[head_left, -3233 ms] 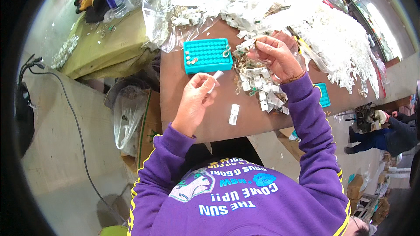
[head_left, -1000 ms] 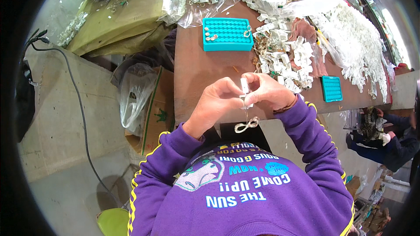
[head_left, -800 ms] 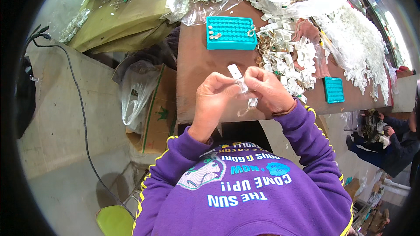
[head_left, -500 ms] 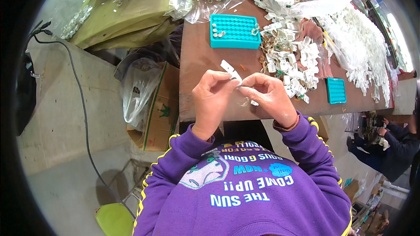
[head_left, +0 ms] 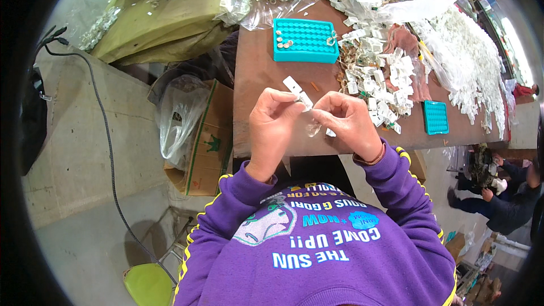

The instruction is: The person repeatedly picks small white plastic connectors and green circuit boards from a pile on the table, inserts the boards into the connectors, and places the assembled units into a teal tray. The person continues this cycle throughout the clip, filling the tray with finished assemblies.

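Note:
My left hand (head_left: 272,127) pinches a small white card (head_left: 298,93) with little dark marks, its upper end sticking out beyond the fingertips. Beside it, my right hand (head_left: 352,122) is closed, thumb and forefinger pressed together at the card's lower end; what they grip is too small to make out. Below the fingertips shows a clear, shiny bit (head_left: 313,130), perhaps thin plastic. Past my hands sits a teal tray (head_left: 306,54) with rows of slots, a few small round pieces at its left and a clear ring-like piece at its right.
To the right of my hands spreads a heap of white cards (head_left: 379,79), with a smaller teal tray (head_left: 436,117) beside it. Farther right lies a big pile of small clear bags (head_left: 470,68). A cardboard box (head_left: 209,141) stands left of the brown table (head_left: 255,79). Another person (head_left: 513,198) sits at far right.
The card has tilted slightly, and more of its face shows between my fingertips. My right fingertips have shifted a little away from it. The trays have not moved.

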Demonstrator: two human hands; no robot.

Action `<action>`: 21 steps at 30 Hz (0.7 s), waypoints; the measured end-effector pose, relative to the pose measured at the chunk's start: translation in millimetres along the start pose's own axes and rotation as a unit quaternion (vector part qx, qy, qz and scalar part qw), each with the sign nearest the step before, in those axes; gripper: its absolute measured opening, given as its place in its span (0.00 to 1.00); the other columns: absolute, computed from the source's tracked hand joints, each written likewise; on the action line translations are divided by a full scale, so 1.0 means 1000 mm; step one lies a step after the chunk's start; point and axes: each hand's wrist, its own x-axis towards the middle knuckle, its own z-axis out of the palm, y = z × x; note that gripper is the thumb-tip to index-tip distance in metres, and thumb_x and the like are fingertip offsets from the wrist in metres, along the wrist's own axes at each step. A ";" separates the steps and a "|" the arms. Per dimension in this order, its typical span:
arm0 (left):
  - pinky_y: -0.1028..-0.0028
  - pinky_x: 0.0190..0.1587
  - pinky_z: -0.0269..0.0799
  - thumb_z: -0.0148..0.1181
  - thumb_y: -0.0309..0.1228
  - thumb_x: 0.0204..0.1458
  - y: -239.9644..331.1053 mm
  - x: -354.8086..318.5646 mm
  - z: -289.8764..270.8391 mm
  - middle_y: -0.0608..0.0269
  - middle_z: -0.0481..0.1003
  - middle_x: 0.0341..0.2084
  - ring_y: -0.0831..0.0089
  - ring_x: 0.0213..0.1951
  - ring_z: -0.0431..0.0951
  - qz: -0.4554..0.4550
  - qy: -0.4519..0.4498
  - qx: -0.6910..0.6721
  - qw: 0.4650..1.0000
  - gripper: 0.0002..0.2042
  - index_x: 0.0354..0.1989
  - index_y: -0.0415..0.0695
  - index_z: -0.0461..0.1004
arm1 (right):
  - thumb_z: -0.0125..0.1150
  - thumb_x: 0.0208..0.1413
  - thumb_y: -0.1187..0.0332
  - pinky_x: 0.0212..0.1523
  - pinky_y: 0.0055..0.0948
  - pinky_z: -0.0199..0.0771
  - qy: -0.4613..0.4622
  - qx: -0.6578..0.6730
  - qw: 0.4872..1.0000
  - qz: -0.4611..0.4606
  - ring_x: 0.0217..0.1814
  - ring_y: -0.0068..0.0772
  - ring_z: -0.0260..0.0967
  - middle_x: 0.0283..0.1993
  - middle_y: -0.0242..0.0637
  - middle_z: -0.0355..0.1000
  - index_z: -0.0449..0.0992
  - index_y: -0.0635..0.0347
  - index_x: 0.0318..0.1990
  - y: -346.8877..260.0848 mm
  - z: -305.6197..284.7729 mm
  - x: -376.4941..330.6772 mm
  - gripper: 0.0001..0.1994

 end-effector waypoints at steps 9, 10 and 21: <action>0.73 0.43 0.74 0.55 0.30 0.61 -0.006 0.002 -0.001 0.58 0.76 0.40 0.73 0.41 0.77 -0.184 0.006 -0.265 0.946 0.05 0.41 0.44 0.69 | 0.63 0.55 0.72 0.34 0.19 0.71 0.004 0.021 1.000 0.019 0.31 0.16 0.71 0.32 0.31 0.77 0.77 0.68 0.36 0.010 0.014 0.010 0.06; 0.73 0.44 0.74 0.54 0.31 0.61 -0.008 0.007 -0.002 0.58 0.76 0.40 0.72 0.42 0.77 -0.191 0.003 -0.264 0.945 0.06 0.42 0.44 0.68 | 0.63 0.55 0.72 0.34 0.19 0.71 -0.005 0.003 0.999 -0.036 0.31 0.16 0.71 0.32 0.32 0.77 0.78 0.67 0.37 0.007 0.011 0.015 0.07; 0.84 0.30 0.65 0.50 0.29 0.63 -0.039 0.060 -0.012 0.64 0.74 0.36 0.83 0.28 0.68 -0.147 0.081 -0.291 0.942 0.05 0.45 0.44 0.66 | 0.62 0.52 0.66 0.36 0.41 0.73 0.081 -0.439 0.846 -0.292 0.35 0.45 0.73 0.34 0.39 0.73 0.80 0.54 0.37 0.012 -0.012 0.141 0.06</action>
